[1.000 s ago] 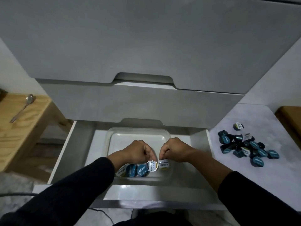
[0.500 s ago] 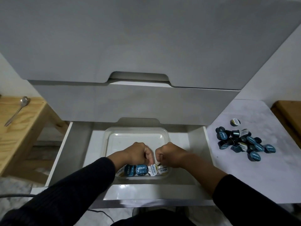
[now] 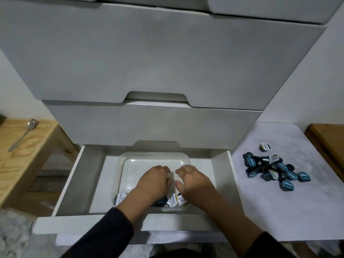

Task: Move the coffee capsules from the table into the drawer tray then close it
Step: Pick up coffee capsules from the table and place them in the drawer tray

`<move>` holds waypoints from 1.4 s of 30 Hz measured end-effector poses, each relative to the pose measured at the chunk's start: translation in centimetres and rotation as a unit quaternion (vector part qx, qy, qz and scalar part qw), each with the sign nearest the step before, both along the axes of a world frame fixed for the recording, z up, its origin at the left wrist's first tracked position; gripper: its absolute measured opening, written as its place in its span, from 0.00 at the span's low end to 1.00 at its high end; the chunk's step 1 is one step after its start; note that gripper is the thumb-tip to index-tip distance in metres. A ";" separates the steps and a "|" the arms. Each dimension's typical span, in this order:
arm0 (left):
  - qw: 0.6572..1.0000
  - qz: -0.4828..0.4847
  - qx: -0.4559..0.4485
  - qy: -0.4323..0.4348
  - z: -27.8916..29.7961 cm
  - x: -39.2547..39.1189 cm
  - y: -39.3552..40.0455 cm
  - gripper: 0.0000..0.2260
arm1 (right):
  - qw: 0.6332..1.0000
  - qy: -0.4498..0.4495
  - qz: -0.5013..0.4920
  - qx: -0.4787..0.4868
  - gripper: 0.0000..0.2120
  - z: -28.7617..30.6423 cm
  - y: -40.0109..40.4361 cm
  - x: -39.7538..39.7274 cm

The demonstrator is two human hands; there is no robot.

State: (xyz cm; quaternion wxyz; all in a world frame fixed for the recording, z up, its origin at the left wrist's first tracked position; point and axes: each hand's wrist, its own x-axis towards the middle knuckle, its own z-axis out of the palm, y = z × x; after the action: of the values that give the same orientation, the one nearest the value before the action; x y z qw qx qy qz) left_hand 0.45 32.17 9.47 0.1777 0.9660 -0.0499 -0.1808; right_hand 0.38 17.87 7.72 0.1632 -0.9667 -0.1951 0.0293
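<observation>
While the drawer (image 3: 78, 185) stands open, both hands hover over the clear tray (image 3: 130, 160) inside it. The left hand (image 3: 153, 181) and right hand (image 3: 193, 180) each have loosely curled fingers and hold nothing. At the tray's near edge, a row of capsules (image 3: 172, 200) lies partly hidden; three lids show clearly, more cannot be counted. Right of the tray, on the tabletop (image 3: 279, 211), lies a pile (image 3: 275, 169) of roughly twenty capsules. Left of the tray, one spoon (image 3: 23, 135) rests on a wooden bench (image 3: 14, 164).
</observation>
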 end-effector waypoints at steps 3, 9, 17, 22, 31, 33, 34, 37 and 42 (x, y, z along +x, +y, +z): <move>0.996 0.057 -0.007 -0.061 0.4 -1.4 -1.3 0.18 | 0.996 -0.087 -0.023 0.029 0.18 0.3 0.1 -0.9; 0.983 0.097 -0.044 -0.148 2.3 -3.3 -4.3 0.21 | 0.986 -0.150 -0.056 0.056 0.18 1.1 -2.5 -2.8; 0.958 0.093 -0.152 -0.227 4.0 -3.6 -13.3 0.17 | 0.976 -0.156 -0.102 0.111 0.18 2.7 -12.8 -2.3; 0.959 0.085 -0.187 -0.196 3.5 -3.2 -21.6 0.19 | 0.984 -0.106 -0.130 0.058 0.22 0.5 -22.7 -2.4; 0.963 0.092 -0.210 -0.140 -3.2 -1.1 -31.1 0.15 | 0.983 0.014 -0.173 0.052 0.17 -4.3 -35.3 -0.9; 0.965 0.097 -0.198 -0.140 -5.1 -0.1 -31.7 0.16 | 0.980 0.036 -0.187 0.052 0.19 -4.8 -36.4 -0.4; 0.966 0.106 -0.190 -0.142 -5.8 0.4 -32.1 0.17 | 0.979 0.050 -0.187 0.058 0.19 -5.1 -36.9 -0.1; 0.962 0.140 -0.186 -0.140 -7.0 1.8 -32.8 0.20 | 0.974 0.090 -0.190 0.086 0.17 -5.4 -37.5 0.8; 0.952 0.167 -0.233 -0.105 -7.9 3.2 -33.2 0.15 | 0.968 0.100 -0.202 0.110 0.10 -5.8 -37.8 2.5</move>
State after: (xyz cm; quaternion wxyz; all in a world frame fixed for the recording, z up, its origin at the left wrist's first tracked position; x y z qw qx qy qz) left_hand 3.69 -0.99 1.61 0.4191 0.9059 0.0531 -0.0293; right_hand 2.85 -19.90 1.97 0.2899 -0.9542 0.0194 0.0709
